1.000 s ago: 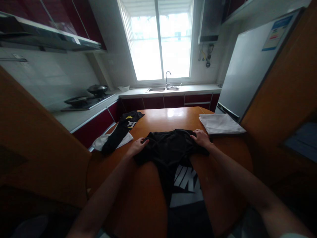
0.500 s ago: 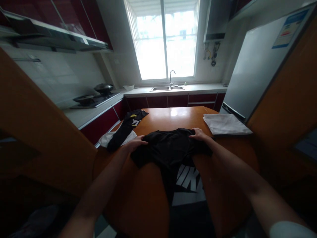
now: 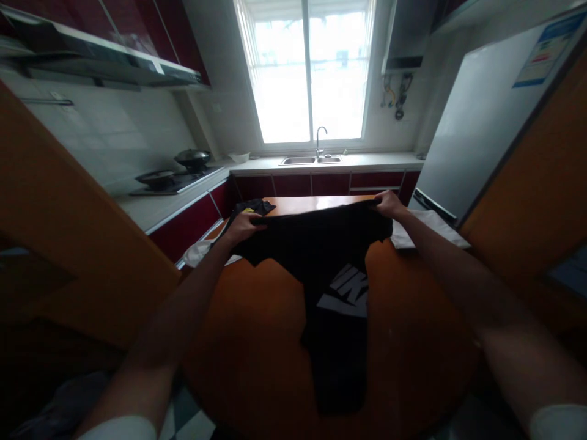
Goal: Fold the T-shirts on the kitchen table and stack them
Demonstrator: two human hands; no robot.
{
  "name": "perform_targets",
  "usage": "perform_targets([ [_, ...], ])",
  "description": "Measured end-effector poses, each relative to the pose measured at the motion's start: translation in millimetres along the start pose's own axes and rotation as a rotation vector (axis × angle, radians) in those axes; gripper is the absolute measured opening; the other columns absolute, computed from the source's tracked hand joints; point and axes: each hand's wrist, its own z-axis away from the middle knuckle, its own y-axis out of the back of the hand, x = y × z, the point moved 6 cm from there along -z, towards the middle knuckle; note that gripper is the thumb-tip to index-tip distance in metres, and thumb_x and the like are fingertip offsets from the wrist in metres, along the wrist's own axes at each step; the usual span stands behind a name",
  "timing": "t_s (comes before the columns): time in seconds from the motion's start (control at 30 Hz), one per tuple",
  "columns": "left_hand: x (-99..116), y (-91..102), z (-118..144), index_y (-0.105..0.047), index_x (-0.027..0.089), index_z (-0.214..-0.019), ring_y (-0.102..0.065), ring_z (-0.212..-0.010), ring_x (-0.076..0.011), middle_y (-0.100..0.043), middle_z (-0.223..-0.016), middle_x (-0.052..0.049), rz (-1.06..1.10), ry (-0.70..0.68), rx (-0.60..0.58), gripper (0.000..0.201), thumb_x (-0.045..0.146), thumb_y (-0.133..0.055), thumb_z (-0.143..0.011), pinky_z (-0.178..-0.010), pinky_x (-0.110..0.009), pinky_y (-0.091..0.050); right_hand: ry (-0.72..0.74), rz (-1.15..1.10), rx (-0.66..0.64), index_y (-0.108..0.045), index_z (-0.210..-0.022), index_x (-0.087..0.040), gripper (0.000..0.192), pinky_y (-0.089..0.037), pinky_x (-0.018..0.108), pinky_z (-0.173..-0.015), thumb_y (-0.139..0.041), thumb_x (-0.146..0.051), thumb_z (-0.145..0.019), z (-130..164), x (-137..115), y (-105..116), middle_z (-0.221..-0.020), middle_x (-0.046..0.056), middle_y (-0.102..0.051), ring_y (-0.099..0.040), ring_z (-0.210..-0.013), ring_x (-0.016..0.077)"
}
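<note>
A black T-shirt [image 3: 316, 250] with a large grey print is stretched between my hands, its shoulder edge lifted above the wooden table [image 3: 257, 330]. At the shirt's left shoulder, my left hand [image 3: 243, 228] is closed on the cloth. My right hand [image 3: 389, 204] pinches the opposite shoulder. The body of the shirt hangs toward me and narrows in folds, its lower end near the table's front part. Behind my left hand, a dark folded garment [image 3: 259, 206] with a yellow mark is partly hidden by the shirt.
White cloth [image 3: 198, 252] lies at the table's left edge, and a folded white cloth [image 3: 431, 227] at its right. Beyond are a counter with a sink [image 3: 312, 160], a stove with pans [image 3: 192, 157], and a fridge [image 3: 477, 116] on the right.
Both hands have risen, the right one more, and moved apart. They have lifted the T-shirt's shoulders off the table and pulled them taut; its lower part has drawn away from me.
</note>
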Motion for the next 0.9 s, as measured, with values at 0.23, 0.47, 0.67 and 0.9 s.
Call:
perform_targets([
  [0.23, 88, 77.8, -27, -0.074, 0.016, -0.112, -0.066, -0.101, -0.0260, -0.074, -0.107, -0.009, -0.155, -0.146, 0.542, 0.040, 0.034, -0.076, -0.076, -0.096, -0.037, -0.048, 0.237, 0.029, 0.516, -0.071, -0.095, -0.019, 0.022, -0.048, 0.047, -0.096, -0.067, -0.032, -0.078, -16, -47, 103, -0.102, 0.012, -0.068, -0.061, -0.101, 0.0308],
  [0.47, 100, 93.5, -8, -0.076, 0.014, -0.100, -0.066, -0.088, -0.0214, -0.075, -0.094, -0.006, -0.128, -0.117, 0.511, 0.034, 0.041, -0.076, -0.078, -0.089, -0.034, -0.049, 0.247, -0.219, 0.434, -0.069, -0.088, -0.016, 0.019, -0.052, 0.041, -0.082, -0.073, -0.027, -0.073, 12, -41, 115, -0.081, 0.006, -0.068, -0.063, -0.083, 0.0258],
  [0.67, 110, 105.4, 3, -0.064, 0.004, -0.123, -0.069, -0.092, -0.0220, -0.074, -0.106, -0.010, 0.317, -0.030, 0.194, 0.056, 0.044, -0.075, -0.084, -0.090, -0.040, -0.054, 0.145, -0.677, 0.284, -0.068, -0.104, -0.011, 0.023, -0.053, 0.038, -0.085, -0.070, -0.019, -0.082, 29, -52, 136, -0.095, 0.007, -0.072, -0.066, -0.084, 0.0183],
  [0.9, 81, 60.7, 8, -0.072, 0.013, -0.111, -0.073, -0.087, -0.0305, -0.076, -0.099, -0.012, 0.462, 0.226, -0.286, 0.058, 0.044, -0.089, -0.066, -0.080, -0.046, -0.062, -0.089, -0.813, -0.138, -0.067, -0.117, -0.014, 0.031, -0.058, 0.042, -0.087, -0.069, -0.018, -0.086, 32, -30, 112, -0.104, 0.011, -0.076, -0.072, -0.083, 0.0212],
])
